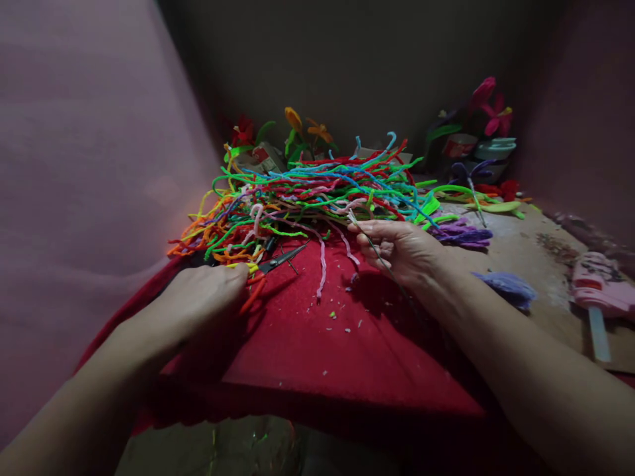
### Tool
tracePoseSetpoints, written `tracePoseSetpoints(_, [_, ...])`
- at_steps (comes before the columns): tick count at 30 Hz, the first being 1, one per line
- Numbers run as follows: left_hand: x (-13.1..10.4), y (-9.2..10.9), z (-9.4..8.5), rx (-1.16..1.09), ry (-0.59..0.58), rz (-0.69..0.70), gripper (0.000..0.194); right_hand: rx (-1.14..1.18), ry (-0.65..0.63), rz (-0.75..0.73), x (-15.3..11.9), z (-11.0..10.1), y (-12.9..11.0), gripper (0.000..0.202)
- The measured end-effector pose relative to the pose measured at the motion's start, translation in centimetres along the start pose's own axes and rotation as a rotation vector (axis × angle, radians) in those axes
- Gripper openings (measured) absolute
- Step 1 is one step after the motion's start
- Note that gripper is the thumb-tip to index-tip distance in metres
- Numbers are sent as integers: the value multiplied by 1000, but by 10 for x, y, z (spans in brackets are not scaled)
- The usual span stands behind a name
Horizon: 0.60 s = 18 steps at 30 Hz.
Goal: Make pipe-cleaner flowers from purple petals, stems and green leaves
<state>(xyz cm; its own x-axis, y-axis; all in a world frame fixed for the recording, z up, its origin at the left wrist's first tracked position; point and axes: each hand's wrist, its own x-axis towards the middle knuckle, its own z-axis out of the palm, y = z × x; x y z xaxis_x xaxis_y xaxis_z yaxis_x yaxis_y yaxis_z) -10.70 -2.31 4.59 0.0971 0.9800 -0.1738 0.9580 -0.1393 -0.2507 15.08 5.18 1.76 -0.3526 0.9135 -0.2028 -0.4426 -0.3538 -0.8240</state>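
two bare hands work above a red cloth-covered table (347, 357), near its far heap of multicoloured fuzzy pipe cleaners (317, 188). the left hand (213, 291) is curled round the yellow-and-orange handles of dark-bladed scissors (270, 264), whose blades point up and to the right, towards the heap's near edge. the right hand (397, 248) pinches a thin dark green stem with a whitish tip (372, 246) between thumb and fingers; the stem slants down to the right beneath the palm. between the hands runs a stretch of red cloth dotted with small scraps (333, 316), crossed only by two pink strands trailing from the heap. that stretch opens towards the table's front edge, well below both hands, while the heap closes off the far side. to the right, the cloth meets a pale brown board (540, 291), which bears a purple fuzzy bundle (461, 233) just beside the right wrist, a bluish-purple tuft (508, 289) beyond the forearm, and a pink glue gun (600, 284) farther out. fuzzy flowers (302, 125) stand behind the heap.
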Motion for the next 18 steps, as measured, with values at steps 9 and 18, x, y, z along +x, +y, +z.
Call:
tracePoseSetpoints(9, [50, 33, -3, -43, -22, 66, 46, 127, -27, -13, 1, 1, 1, 2])
tracePoseSetpoints(18, [52, 75, -30, -353, 196, 184, 31, 140, -119, -35, 0, 3, 7, 10])
